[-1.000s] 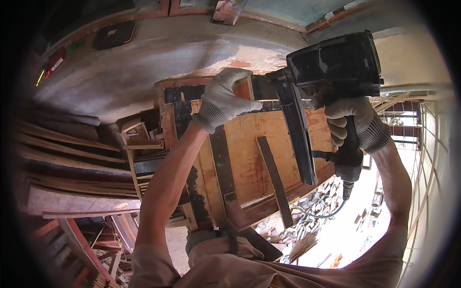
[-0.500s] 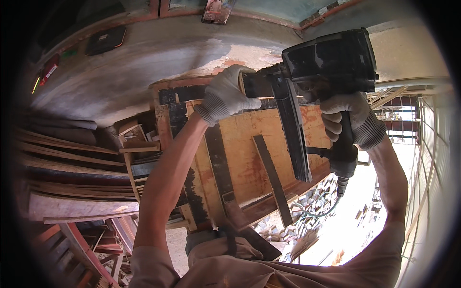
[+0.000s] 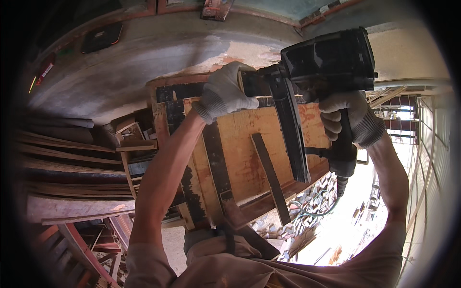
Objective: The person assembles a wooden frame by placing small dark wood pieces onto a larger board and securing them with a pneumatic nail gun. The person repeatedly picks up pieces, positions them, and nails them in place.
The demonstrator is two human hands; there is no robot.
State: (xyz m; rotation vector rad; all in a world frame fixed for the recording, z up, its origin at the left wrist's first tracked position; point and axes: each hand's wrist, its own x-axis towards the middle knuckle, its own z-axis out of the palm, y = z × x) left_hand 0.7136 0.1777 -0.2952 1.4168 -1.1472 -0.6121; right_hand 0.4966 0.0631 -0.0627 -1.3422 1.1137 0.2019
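In my gloved right hand is the handle of a black nail gun, its fingers wrapped round the grip. The gun's long magazine slants down toward me, and its nose points left. My gloved left hand is closed on a dark-faced wood piece with a pale edge, right at the nose. Whether the nose touches the piece I cannot tell. Below both hands lies a brown plywood panel with dark strips along it. A loose dark wood strip rests slantwise on the panel.
Stacked boards fill the left side. Wood offcuts lie heaped on the ground beyond the panel, with a thin hose near them. A grey wall closes the far side; a wire mesh stands at right.
Both hands keep their grips, and the nail gun stays almost where it was. The view has shifted slightly, moving the panel and boards a little left in the picture.
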